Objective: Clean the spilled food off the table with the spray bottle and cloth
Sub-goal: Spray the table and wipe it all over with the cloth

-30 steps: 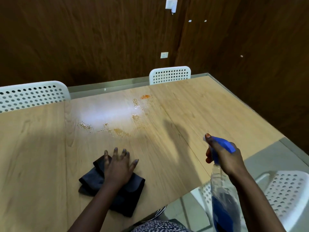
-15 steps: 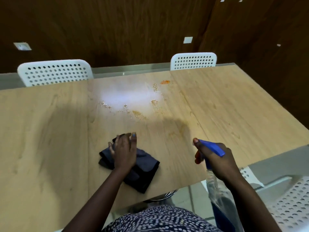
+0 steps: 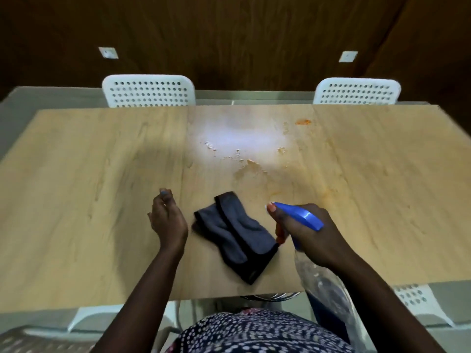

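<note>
Spilled food (image 3: 251, 163) lies in crumbs and wet orange smears across the middle of the wooden table (image 3: 76, 174), with an orange blob (image 3: 302, 121) farther back. A dark grey folded cloth (image 3: 237, 233) lies near the table's front edge. My left hand (image 3: 167, 220) hovers just left of the cloth with relaxed fingers, holding nothing. My right hand (image 3: 303, 230) grips the spray bottle (image 3: 300, 215) by its blue trigger head, nozzle pointing toward the spill; the clear body with blue liquid hangs below the table edge.
Two white perforated chairs (image 3: 149, 90) (image 3: 356, 91) stand behind the table against a dark wood wall. More white chairs (image 3: 418, 301) sit at the near side, right and left of my body.
My left hand has lifted off the cloth and moved to its left. The right hand has carried the bottle forward over the table edge. The view has shifted to face the table squarely.
</note>
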